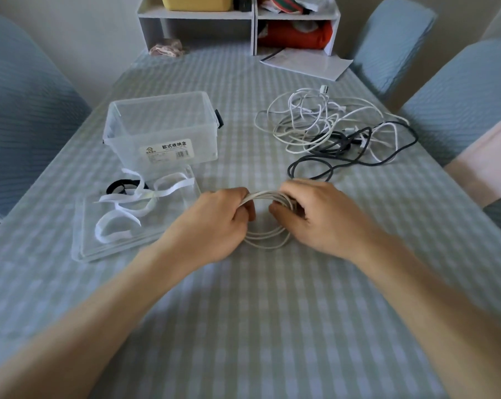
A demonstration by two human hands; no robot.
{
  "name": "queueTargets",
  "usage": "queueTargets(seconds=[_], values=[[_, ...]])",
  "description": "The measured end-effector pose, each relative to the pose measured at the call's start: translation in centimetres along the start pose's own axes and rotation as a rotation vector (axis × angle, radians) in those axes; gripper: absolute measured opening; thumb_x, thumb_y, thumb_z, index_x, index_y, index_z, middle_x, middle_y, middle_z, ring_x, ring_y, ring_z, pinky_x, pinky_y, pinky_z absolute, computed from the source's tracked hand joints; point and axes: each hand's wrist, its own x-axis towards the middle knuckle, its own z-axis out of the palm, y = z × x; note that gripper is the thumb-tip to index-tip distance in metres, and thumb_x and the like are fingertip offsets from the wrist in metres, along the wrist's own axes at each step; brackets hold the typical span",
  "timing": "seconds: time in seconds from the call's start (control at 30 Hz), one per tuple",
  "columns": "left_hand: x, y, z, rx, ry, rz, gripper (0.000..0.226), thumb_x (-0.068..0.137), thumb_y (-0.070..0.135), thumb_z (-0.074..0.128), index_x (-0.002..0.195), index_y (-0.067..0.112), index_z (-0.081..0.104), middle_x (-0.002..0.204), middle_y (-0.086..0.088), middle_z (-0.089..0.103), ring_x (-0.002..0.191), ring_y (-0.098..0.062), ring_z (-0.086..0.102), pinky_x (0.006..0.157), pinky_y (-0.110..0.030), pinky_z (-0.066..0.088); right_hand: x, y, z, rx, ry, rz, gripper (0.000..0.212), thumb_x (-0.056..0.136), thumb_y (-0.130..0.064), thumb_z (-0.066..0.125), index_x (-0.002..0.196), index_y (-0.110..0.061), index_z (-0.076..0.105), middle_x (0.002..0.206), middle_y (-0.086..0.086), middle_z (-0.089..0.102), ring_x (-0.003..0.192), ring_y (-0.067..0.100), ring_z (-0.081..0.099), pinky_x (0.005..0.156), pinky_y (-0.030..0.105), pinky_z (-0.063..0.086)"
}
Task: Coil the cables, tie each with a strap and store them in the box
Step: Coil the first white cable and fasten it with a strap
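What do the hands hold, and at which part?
Both the left hand and right hand grip the coiled white cable at its upper arc.

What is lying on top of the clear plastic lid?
On the flat clear plastic lid lie several loose white straps and, at its far edge, one black strap. Whether more straps are hidden under these cannot be seen.

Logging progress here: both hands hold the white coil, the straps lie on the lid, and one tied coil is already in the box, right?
Not quite. The head view shows the box holding no coil. The rest stands: both the left hand and right hand hold the white coil, and the straps lie on the lid.
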Motion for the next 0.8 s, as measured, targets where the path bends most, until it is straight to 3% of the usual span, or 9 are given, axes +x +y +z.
queueTargets(seconds=[0.07,0.13,0.2,0.3,0.47,0.57,0.7,0.8], values=[[-0.2,0.2,0.0,0.003,-0.039,0.017,0.025,0.092,0.009,0.042,0.088,0.023,0.063,0.070,0.005,0.060,0.069,-0.014,0.057,0.063,-0.026,0.044,0.4,-0.6,0.0,0.025,0.035,-0.047,0.018,0.094,-0.038,0.054,0.100,-0.023,0.061,0.090,-0.009,0.062,0.080,0.012,0.059,0.067,0.034,0.046],[-0.4,0.2,0.0,-0.014,-0.062,0.063,0.024,0.095,0.012,0.043,0.095,0.023,0.064,0.081,0.003,0.066,0.079,-0.018,0.061,0.071,-0.029,0.046,0.4,-1.0,0.1,0.007,-0.014,-0.097,0.022,0.094,-0.035,0.046,0.099,-0.020,0.060,0.084,-0.006,0.065,0.076,0.018,0.062,0.063,0.037,0.046],[-0.6,0.0,-0.1,-0.075,-0.074,0.123,0.015,0.100,0.021,0.047,0.104,0.022,0.062,0.074,0.008,0.064,0.074,-0.011,0.062,0.063,-0.019,0.042,0.3,-0.9,0.3,-0.061,-0.074,-0.103,0.023,0.095,-0.037,0.037,0.088,-0.019,0.051,0.070,-0.002,0.060,0.066,0.028,0.060,0.054,0.038,0.040],[-1.0,-0.6,-0.5,-0.121,-0.033,0.223,0.026,0.100,0.039,0.048,0.113,0.021,0.062,0.056,0.007,0.058,0.058,-0.008,0.059,0.058,-0.022,0.043,0.1,-0.2,0.1,-0.113,-0.102,-0.040,0.029,0.099,-0.039,0.031,0.088,-0.017,0.047,0.075,0.009,0.064,0.072,0.036,0.060,0.057,0.041,0.041],[-1.0,-1.3,-0.6,0.047,0.186,0.364,0.042,0.100,0.040,0.043,0.085,0.012,0.070,0.047,0.008,0.048,0.049,-0.015,0.053,0.051,-0.036,0.045,0.0,-0.2,0.0,-0.125,-0.128,0.006,0.023,0.102,-0.036,0.041,0.083,-0.024,0.039,0.079,0.011,0.064,0.077,0.036,0.058,0.059,0.037,0.031],[-0.9,-1.9,-1.2,0.113,0.351,0.346,0.046,0.097,0.040,0.038,0.090,0.012,0.073,0.049,0.005,0.056,0.046,-0.020,0.055,0.047,-0.038,0.049,-0.1,0.0,-0.4,-0.121,-0.130,0.059,0.024,0.102,-0.033,0.043,0.080,-0.023,0.040,0.078,0.007,0.061,0.080,0.033,0.057,0.061,0.035,0.030],[-1.1,-3.0,-1.6,0.091,0.339,0.280,0.050,0.096,0.046,0.036,0.078,0.014,0.071,0.050,0.004,0.059,0.047,-0.021,0.059,0.051,-0.040,0.050,-0.2,0.7,-0.9,-0.058,-0.116,0.119,0.031,0.101,-0.028,0.045,0.072,-0.023,0.037,0.066,-0.007,0.048,0.072,0.026,0.053,0.061,0.034,0.030],[-1.5,-2.2,-1.1,0.125,0.299,0.267,0.052,0.094,0.052,0.036,0.065,0.017,0.060,0.057,0.009,0.060,0.054,-0.013,0.057,0.052,-0.038,0.048,-0.2,0.5,-0.8,-0.059,-0.112,0.120,0.029,0.102,-0.029,0.045,0.076,-0.018,0.041,0.067,-0.005,0.049,0.068,0.024,0.048,0.060,0.034,0.030]])
